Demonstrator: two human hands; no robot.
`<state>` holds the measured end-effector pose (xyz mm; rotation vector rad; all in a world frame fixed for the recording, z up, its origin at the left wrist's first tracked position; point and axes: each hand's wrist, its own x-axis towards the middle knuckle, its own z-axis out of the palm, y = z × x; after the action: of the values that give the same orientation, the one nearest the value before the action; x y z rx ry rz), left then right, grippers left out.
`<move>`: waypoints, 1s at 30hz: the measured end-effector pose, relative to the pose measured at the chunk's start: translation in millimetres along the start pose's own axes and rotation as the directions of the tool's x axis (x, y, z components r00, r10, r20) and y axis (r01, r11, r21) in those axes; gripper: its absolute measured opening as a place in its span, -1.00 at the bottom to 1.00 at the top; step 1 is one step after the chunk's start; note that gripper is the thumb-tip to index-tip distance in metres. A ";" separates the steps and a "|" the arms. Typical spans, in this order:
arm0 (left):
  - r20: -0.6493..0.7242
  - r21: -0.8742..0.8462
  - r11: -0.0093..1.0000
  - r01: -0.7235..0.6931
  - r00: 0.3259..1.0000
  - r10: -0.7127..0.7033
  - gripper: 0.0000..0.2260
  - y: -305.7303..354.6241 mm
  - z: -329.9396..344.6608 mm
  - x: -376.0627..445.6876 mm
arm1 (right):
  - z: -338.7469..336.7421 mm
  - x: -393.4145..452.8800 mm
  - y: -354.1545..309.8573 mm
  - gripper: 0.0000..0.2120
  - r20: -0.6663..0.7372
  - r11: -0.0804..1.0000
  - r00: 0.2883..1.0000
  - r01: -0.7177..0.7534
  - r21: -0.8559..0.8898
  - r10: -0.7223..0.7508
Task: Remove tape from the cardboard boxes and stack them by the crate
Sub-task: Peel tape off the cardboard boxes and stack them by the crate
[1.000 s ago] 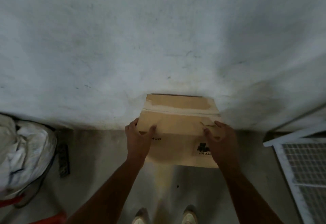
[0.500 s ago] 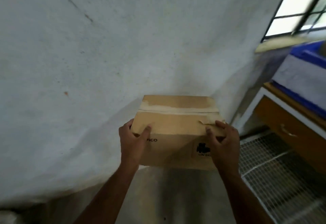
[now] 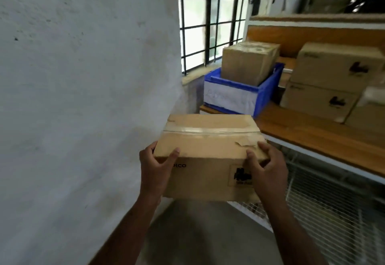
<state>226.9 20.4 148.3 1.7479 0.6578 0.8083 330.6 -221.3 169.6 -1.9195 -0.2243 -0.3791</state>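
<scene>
Four cardboard boxes show: one held box [image 3: 210, 150] in the air near the wall, one box in the crate [image 3: 249, 62] standing in the single blue crate [image 3: 239, 95], and two stacked boxes [image 3: 331, 81] on the wooden shelf [image 3: 312, 133]. The left hand [image 3: 156, 168] and right hand [image 3: 266, 173] each curl their fingers round a near corner of the held box.

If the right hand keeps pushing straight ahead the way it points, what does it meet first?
Likely the blue crate on the wooden shelf, though depth is hard to judge. The right hand grips the held cardboard box, which would arrive before the hand.
</scene>
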 end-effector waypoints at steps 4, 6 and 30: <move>0.142 -0.033 0.998 -0.051 0.988 0.055 -0.17 19.5 61.3 5.3 | -51.0 19.3 22.4 -0.64 -0.124 0.999 0.991 -0.044 -0.020 0.042; 0.194 -0.051 0.995 -0.084 0.977 0.092 -0.18 29.7 94.9 5.5 | -75.7 33.3 34.3 -0.65 -0.171 0.998 0.984 -0.061 -0.023 0.057; 0.579 -0.028 0.978 -0.209 0.794 0.186 -0.11 117.4 457.5 3.6 | -255.6 246.6 222.8 -0.52 -0.310 0.975 0.937 -0.201 -0.094 0.163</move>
<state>592.8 -278.0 160.7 1.9868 0.0740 0.3529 594.2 -546.9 152.3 -1.9549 0.1820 -0.5647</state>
